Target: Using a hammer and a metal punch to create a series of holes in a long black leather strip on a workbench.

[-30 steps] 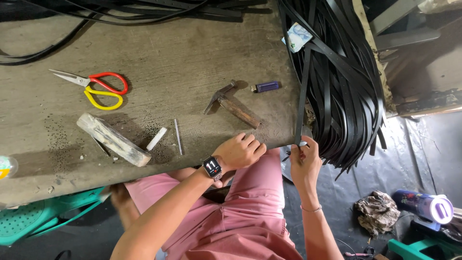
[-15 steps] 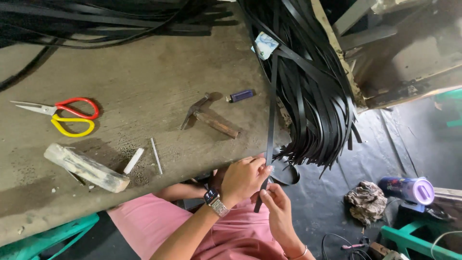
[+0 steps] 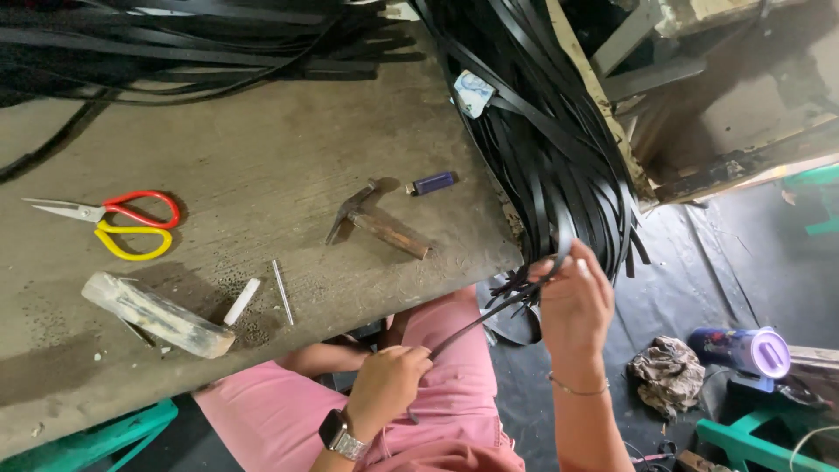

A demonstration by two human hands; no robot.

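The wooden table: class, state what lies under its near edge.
Under the table edge: pink-clad legs and the left hand pulling a black strap. Farther under is hidden by the tabletop.

A worn grey workbench (image 3: 262, 131) carries a scatter of tools: scissors (image 3: 109, 223) with one red and one yellow handle at the left, a hammer (image 3: 376, 223) with a wooden handle near the middle, and a small purple lighter (image 3: 431, 183) just beside its head. Toward the front edge lie a rough pale block (image 3: 157, 315), a white stick (image 3: 240, 301) and a thin metal rod (image 3: 281, 292). On the dark floor to the right sit a crumpled rag (image 3: 666, 376) and a purple-lidded bottle (image 3: 743, 351).
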